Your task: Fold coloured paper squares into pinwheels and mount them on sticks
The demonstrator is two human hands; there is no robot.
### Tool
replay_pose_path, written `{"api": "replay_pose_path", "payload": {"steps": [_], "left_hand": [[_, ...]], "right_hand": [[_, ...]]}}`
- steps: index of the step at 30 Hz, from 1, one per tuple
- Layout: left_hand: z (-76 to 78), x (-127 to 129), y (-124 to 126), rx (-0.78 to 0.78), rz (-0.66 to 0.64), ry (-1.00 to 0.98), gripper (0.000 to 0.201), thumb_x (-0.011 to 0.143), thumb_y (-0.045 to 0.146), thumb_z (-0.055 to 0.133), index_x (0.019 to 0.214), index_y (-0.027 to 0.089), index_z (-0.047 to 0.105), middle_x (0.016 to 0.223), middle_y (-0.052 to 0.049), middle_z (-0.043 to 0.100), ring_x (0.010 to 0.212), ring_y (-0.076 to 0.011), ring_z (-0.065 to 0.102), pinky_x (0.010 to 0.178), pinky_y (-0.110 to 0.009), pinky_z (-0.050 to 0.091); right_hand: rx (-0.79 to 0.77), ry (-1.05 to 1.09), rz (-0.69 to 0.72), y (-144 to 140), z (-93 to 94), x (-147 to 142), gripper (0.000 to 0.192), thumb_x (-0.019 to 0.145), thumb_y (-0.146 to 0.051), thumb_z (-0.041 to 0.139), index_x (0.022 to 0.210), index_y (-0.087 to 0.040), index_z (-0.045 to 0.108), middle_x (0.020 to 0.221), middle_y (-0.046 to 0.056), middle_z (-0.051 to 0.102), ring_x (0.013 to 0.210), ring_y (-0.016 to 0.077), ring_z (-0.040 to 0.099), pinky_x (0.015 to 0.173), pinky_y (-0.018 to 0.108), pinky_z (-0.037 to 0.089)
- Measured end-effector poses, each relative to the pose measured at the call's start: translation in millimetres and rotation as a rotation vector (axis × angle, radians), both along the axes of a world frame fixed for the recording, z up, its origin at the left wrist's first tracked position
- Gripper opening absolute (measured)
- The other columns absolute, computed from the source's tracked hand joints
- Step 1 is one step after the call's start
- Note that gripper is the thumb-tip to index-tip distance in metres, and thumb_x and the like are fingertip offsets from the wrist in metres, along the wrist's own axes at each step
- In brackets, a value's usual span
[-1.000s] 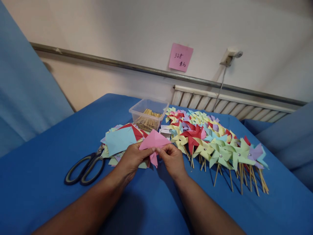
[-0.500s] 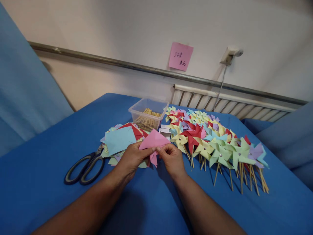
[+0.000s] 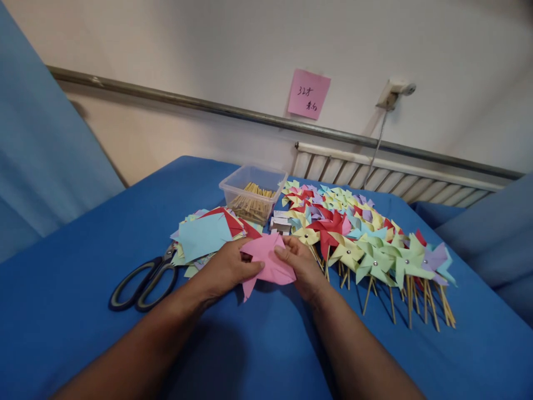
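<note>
A pink cut paper square (image 3: 266,260) lies flat between my two hands just above the blue cloth. My left hand (image 3: 227,268) pinches its left side, thumb on top. On the paper's right side, my right hand (image 3: 300,264) has its thumb pressed near the middle. Left of my hands sits a stack of coloured paper squares (image 3: 206,233) with a light blue sheet on top. To the right lie several finished paper pinwheels (image 3: 366,244) on wooden sticks.
Black-handled scissors (image 3: 144,280) lie at the left on the blue cloth (image 3: 75,289). A clear plastic tub of wooden sticks (image 3: 252,195) stands behind the paper stack. A small box (image 3: 280,223) sits beside it. A pink note (image 3: 308,94) hangs on the wall.
The pink paper was held up as a folded peak; now it is lowered and spread flatter, with both hands moved down and slightly apart onto it.
</note>
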State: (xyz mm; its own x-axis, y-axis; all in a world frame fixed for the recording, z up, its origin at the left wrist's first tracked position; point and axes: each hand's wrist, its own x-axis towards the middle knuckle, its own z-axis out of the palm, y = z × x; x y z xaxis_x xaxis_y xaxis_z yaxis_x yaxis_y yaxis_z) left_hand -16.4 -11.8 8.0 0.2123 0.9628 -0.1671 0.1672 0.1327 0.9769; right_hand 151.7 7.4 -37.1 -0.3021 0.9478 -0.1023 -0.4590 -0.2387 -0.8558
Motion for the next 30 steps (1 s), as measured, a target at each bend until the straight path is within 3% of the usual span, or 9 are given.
{"api": "replay_pose_path", "payload": {"steps": [3,7,10,14,18,22,27,30], "left_hand": [[-2.0,-1,-2,0.041,-0.111,0.033,0.025,0.065,0.018,0.066,0.089,0.015,0.062,0.074,-0.001,0.066,0.068,-0.0179,0.061,0.057,-0.025,0.044],[-4.4,-2,-2,0.046,-0.164,0.069,0.022,0.066,0.018,0.066,0.087,0.017,0.059,0.074,0.001,0.066,0.065,-0.0162,0.06,0.054,-0.023,0.041],[-6.1,1,0,0.018,-0.042,0.028,0.025,0.066,0.021,0.069,0.089,0.017,0.059,0.072,0.0,0.065,0.063,-0.0162,0.061,0.054,-0.023,0.041],[-13.7,11,2,-0.03,0.188,-0.102,0.038,0.062,0.03,0.078,0.092,0.015,0.061,0.076,-0.002,0.067,0.062,-0.0147,0.06,0.056,-0.023,0.042],[-23.0,22,-1,-0.189,0.158,-0.33,0.038,0.067,0.035,0.077,0.095,0.014,0.065,0.079,-0.004,0.068,0.064,-0.0142,0.06,0.06,-0.025,0.045],[-27.7,26,-3,-0.212,0.168,-0.448,0.033,0.07,0.034,0.075,0.095,0.013,0.067,0.084,-0.006,0.07,0.071,-0.0163,0.063,0.065,-0.026,0.047],[-26.4,23,-2,-0.182,0.261,-0.407,0.024,0.068,0.03,0.075,0.082,0.013,0.066,0.067,-0.002,0.066,0.055,-0.0129,0.057,0.048,-0.022,0.039],[-22.1,14,2,-0.162,0.27,-0.457,0.019,0.07,0.029,0.072,0.07,0.014,0.061,0.054,0.0,0.06,0.045,-0.0131,0.052,0.042,-0.024,0.038]], "right_hand": [[0.014,-0.02,0.14,-7,3.7,-1,0.048,0.056,-0.03,0.088,0.096,-0.017,0.064,0.086,0.003,0.072,0.072,0.0173,0.066,0.072,0.03,0.052],[0.012,-0.031,0.137,-10,1.7,-5,0.048,0.053,-0.023,0.088,0.093,-0.016,0.064,0.083,0.002,0.072,0.071,0.0157,0.066,0.071,0.028,0.052],[0.0,0.031,0.021,-8,-4.6,-13,0.048,0.056,-0.025,0.087,0.096,-0.015,0.063,0.083,0.003,0.073,0.07,0.0174,0.067,0.071,0.031,0.054],[0.017,0.146,-0.26,-5,-13.0,-25,0.045,0.062,-0.027,0.084,0.1,-0.016,0.061,0.091,0.006,0.074,0.075,0.0204,0.07,0.075,0.036,0.056],[0.044,0.125,-0.428,-6,-16.3,-32,0.041,0.065,-0.027,0.081,0.1,-0.017,0.061,0.094,0.005,0.074,0.081,0.0205,0.07,0.08,0.037,0.056],[0.026,0.089,-0.44,-8,-16.5,-35,0.041,0.066,-0.029,0.08,0.1,-0.017,0.061,0.095,0.006,0.074,0.081,0.02,0.069,0.081,0.038,0.055],[0.034,0.12,-0.354,-9,-16.7,-33,0.038,0.072,-0.034,0.077,0.101,-0.018,0.06,0.094,0.005,0.072,0.082,0.0192,0.068,0.078,0.035,0.054],[0.115,0.014,-0.382,-12,-14.9,-29,0.034,0.08,-0.04,0.069,0.105,-0.019,0.058,0.089,0.003,0.07,0.077,0.0159,0.065,0.074,0.03,0.052]]}}
